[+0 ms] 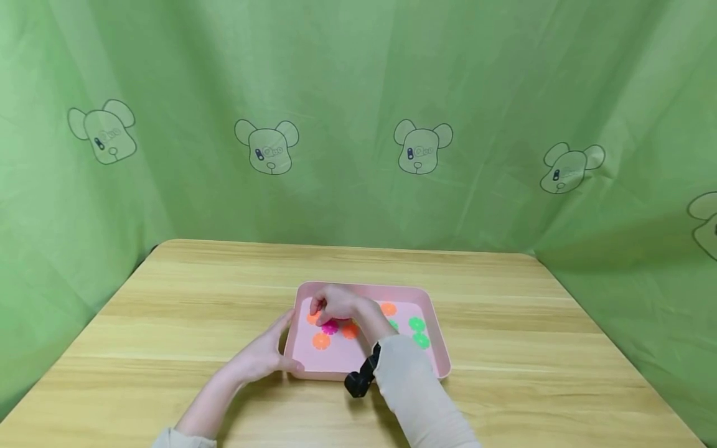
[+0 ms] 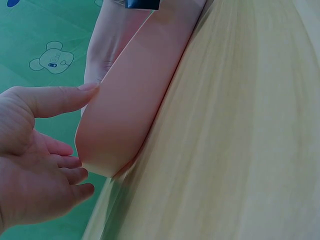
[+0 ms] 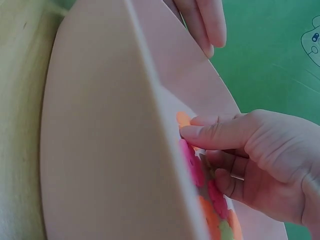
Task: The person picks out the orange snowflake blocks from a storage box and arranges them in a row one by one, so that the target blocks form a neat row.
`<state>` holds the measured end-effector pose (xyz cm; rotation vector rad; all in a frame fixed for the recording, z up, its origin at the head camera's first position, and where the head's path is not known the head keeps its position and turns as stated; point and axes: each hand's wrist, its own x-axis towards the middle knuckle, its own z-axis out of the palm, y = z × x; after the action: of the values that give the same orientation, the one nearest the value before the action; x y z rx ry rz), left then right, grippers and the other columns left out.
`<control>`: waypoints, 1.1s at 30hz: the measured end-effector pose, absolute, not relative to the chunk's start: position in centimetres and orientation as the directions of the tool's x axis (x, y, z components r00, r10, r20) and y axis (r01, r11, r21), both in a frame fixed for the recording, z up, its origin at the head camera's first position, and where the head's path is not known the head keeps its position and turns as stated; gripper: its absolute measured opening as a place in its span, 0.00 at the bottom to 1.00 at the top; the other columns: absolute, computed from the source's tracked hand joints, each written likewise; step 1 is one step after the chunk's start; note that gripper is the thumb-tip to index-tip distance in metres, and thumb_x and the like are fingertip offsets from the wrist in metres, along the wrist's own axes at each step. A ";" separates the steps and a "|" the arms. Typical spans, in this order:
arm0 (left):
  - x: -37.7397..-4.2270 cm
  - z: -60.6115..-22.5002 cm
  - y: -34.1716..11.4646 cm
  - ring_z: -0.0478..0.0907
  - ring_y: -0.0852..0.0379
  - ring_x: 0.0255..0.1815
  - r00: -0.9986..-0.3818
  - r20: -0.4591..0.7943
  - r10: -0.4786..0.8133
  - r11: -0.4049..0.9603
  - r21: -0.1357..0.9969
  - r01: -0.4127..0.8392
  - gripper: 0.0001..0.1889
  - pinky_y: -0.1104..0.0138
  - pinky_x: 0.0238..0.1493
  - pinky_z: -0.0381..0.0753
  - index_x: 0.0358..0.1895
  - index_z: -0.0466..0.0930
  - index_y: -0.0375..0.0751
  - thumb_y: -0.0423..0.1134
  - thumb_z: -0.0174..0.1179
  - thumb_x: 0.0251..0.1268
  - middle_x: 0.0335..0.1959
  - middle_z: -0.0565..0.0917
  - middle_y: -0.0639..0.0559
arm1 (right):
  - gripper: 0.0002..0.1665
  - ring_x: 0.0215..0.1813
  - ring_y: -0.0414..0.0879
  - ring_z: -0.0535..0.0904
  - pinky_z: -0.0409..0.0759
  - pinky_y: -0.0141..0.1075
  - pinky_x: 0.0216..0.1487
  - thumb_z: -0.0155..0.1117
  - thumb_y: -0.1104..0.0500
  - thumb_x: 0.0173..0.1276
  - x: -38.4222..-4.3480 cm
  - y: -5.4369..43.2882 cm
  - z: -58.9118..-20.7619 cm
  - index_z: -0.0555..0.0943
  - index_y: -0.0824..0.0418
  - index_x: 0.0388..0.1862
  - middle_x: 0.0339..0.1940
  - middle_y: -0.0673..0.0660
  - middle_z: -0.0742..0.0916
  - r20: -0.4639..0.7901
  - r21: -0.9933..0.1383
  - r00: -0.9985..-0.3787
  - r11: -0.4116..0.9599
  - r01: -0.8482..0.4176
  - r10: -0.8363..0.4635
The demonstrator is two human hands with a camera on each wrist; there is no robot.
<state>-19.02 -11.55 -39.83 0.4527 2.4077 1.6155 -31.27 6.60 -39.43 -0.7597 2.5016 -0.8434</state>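
Head view, magenta disc (image 1: 330,328) just beside right hand (image 1: 339,303), inside pink tray (image 1: 347,361)

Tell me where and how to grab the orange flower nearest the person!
Come straight down from above and pinch the orange flower by its left and right edges. That should work best: it lies flat, with bare pink tray on both those sides.

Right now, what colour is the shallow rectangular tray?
The tray is pale pink, walls and floor alike; it shows best in the head view.
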 end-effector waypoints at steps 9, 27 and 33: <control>-19.0 -40.0 -11.5 0.42 0.37 0.72 -0.932 -0.001 0.362 0.361 0.922 0.139 0.56 0.40 0.66 0.40 0.72 0.44 0.33 0.30 0.70 0.38 0.73 0.47 0.35 | 0.11 0.31 0.41 0.70 0.70 0.27 0.33 0.69 0.70 0.52 -31.4 6.5 -39.5 0.81 0.60 0.34 0.29 0.50 0.78 -0.180 -0.644 -0.776 0.669 -0.372 -0.605; -18.9 -39.7 -11.5 0.43 0.37 0.71 -0.936 -0.009 0.353 0.371 0.919 0.131 0.56 0.40 0.66 0.41 0.72 0.45 0.32 0.30 0.71 0.37 0.72 0.48 0.35 | 0.10 0.30 0.40 0.70 0.68 0.27 0.33 0.70 0.68 0.52 -31.2 6.5 -39.1 0.78 0.59 0.31 0.26 0.49 0.76 -0.192 -0.586 -0.776 0.705 -0.400 -0.601; -18.9 -39.7 -11.5 0.43 0.36 0.71 -0.936 -0.006 0.352 0.384 0.913 0.138 0.56 0.40 0.66 0.41 0.72 0.44 0.32 0.30 0.71 0.37 0.72 0.48 0.35 | 0.11 0.29 0.41 0.70 0.68 0.28 0.31 0.70 0.68 0.52 -31.1 6.6 -39.1 0.78 0.59 0.31 0.25 0.49 0.75 -0.187 -0.598 -0.776 0.696 -0.397 -0.603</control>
<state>-18.91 -11.48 -39.73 0.4390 2.4414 1.5811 -31.13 6.58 -39.12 -0.7795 2.5366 -0.7711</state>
